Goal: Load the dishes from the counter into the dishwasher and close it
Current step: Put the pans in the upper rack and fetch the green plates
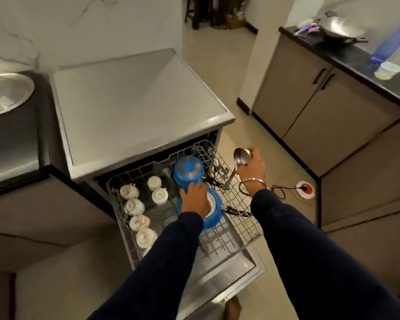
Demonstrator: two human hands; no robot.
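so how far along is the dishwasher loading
Done: white cups and two blue pans sit upside down in the pulled-out rack. In hand: the left hand rests on the nearer pan; the right hand holds a steel ladle. Left: rack the ladle, shut the door.

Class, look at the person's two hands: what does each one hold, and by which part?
The right hand grips a steel ladle by its bowl. The left hand rests on a blue pan, gripping nothing.

marble wall (pixel 56 24) | pale tile floor (pixel 217 65) | beige cabinets (pixel 321 112)
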